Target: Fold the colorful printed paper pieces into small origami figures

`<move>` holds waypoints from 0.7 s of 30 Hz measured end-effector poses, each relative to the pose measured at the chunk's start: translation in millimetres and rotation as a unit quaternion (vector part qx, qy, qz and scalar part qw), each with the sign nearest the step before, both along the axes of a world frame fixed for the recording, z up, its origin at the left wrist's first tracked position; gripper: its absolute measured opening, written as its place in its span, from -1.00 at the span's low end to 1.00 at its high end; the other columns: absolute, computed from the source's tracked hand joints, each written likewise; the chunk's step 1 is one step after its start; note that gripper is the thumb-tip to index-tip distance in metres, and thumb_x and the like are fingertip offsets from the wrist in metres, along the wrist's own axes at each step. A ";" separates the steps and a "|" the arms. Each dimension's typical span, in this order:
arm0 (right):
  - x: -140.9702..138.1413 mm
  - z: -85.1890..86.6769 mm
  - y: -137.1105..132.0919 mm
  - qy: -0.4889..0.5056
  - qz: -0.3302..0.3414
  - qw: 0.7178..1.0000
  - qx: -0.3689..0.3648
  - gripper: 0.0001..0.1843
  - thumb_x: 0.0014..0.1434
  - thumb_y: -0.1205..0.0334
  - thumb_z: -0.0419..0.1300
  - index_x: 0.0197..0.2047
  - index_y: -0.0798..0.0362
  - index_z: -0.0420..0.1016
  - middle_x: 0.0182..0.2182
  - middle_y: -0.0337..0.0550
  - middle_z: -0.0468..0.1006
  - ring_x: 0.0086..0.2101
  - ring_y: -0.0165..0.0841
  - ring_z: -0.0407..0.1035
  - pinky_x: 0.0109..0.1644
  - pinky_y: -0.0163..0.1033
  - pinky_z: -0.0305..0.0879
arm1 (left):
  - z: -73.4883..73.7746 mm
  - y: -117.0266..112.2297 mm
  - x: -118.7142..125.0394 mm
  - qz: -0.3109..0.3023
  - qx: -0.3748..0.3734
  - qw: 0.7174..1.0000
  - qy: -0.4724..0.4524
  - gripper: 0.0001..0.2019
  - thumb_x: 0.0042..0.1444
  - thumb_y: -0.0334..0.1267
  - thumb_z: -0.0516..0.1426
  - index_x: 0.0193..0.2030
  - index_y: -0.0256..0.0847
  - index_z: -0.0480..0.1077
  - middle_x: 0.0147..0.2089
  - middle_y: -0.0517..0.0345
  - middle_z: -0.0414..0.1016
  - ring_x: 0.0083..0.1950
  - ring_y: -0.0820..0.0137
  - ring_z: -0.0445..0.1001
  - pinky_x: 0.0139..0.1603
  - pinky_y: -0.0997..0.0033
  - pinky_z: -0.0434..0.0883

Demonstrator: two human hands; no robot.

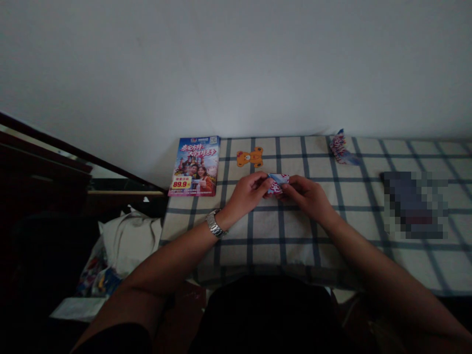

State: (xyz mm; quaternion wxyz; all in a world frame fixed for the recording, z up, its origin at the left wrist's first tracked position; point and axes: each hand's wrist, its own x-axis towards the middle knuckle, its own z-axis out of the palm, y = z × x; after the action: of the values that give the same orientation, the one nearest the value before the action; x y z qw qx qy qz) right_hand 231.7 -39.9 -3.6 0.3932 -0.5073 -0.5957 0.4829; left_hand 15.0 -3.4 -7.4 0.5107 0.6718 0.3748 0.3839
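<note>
Head view: from where I stand, small printed paper (pixel 277 183) sits between the fingers, left hand (pixel 252 189) pinching its left side, right hand (pixel 310 196) its right; neither clearly nearer, long axis unclear. Bear figure (pixel 250 157) just beyond left fingers, flyer stack (pixel 195 167) farther left. Colourful crinkled piece (pixel 339 149) beyond right fingers, pixelated dark item (pixel 411 204) well right. Nothing visible blocks the fingers.

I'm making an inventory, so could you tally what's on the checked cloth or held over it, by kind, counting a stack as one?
Flyer stack: 1
Bear-shaped figure: 1
Colourful printed pieces: 2 (held piece, wall-side piece)
Dark object, pixelated, kind unclear: 1
Total: 5
</note>
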 end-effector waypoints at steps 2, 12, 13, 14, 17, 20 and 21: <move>0.7 -3.3 -0.4 -0.001 0.024 1.000 -0.007 -0.59 0.32 -0.21 0.30 -0.02 -0.05 0.54 -0.25 -0.10 0.75 -0.28 -0.17 0.67 -0.18 -0.09 0.64 | -0.4 1.5 -0.5 0.029 0.028 0.999 0.008 -0.65 0.41 0.08 0.16 -0.16 -0.20 0.48 -0.29 0.14 0.54 -0.30 0.42 0.50 -0.28 0.45 0.45; 2.1 -5.2 -0.3 -0.069 0.062 0.996 0.015 -0.63 0.36 -0.17 0.26 -0.05 -0.04 0.55 -0.30 -0.12 0.70 -0.33 -0.21 0.59 -0.27 -0.15 0.53 | -1.0 3.6 -4.4 0.011 0.087 0.995 0.046 -0.68 0.41 0.05 0.16 -0.21 -0.16 0.45 -0.32 0.21 0.49 -0.29 0.42 0.46 -0.23 0.44 0.39; 1.6 -4.1 -0.7 -0.065 0.060 0.996 0.013 -0.63 0.36 -0.17 0.26 -0.05 -0.04 0.56 -0.31 -0.13 0.69 -0.33 -0.22 0.59 -0.27 -0.16 0.53 | -0.4 3.4 -4.5 0.007 0.089 0.995 0.049 -0.68 0.42 0.05 0.16 -0.21 -0.16 0.44 -0.32 0.22 0.49 -0.28 0.42 0.46 -0.23 0.44 0.39; 1.1 -3.1 -1.1 -0.058 0.056 0.997 0.013 -0.63 0.36 -0.16 0.26 -0.04 -0.04 0.56 -0.31 -0.14 0.69 -0.33 -0.23 0.59 -0.26 -0.16 0.53 | 0.4 3.0 -4.6 0.002 0.092 0.994 0.051 -0.68 0.42 0.04 0.15 -0.21 -0.16 0.44 -0.32 0.22 0.48 -0.28 0.42 0.45 -0.23 0.44 0.38; 0.0 -0.8 -2.1 -0.021 0.043 0.999 0.020 -0.64 0.36 -0.15 0.27 -0.04 -0.03 0.56 -0.26 -0.13 0.69 -0.30 -0.25 0.59 -0.22 -0.18 0.56 | 2.8 1.1 -4.6 -0.025 0.104 0.992 0.063 -0.70 0.45 0.01 0.13 -0.20 -0.17 0.44 -0.32 0.22 0.47 -0.30 0.45 0.42 -0.27 0.46 0.33; 0.2 -0.3 -2.0 -0.025 0.033 0.998 0.038 -0.64 0.35 -0.15 0.29 -0.07 -0.02 0.57 -0.25 -0.13 0.69 -0.31 -0.28 0.58 -0.24 -0.21 0.54 | 3.4 -0.7 -4.6 -0.054 0.115 0.989 0.074 -0.70 0.46 -0.03 0.11 -0.22 -0.17 0.43 -0.36 0.24 0.45 -0.35 0.47 0.39 -0.29 0.46 0.29; 0.5 -0.4 -1.7 -0.035 0.032 0.998 0.045 -0.64 0.34 -0.15 0.29 -0.09 -0.02 0.58 -0.27 -0.14 0.69 -0.32 -0.29 0.58 -0.26 -0.22 0.53 | 3.1 -1.1 -4.4 -0.058 0.118 0.988 0.079 -0.70 0.47 -0.03 0.11 -0.23 -0.17 0.43 -0.37 0.25 0.44 -0.35 0.47 0.38 -0.29 0.46 0.28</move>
State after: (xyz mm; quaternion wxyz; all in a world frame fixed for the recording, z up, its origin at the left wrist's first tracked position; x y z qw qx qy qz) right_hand 232.3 -41.6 -4.1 0.3787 -0.4868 -0.6459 0.4499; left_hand 10.5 -4.6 -4.3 0.4183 0.7762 0.3262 0.3408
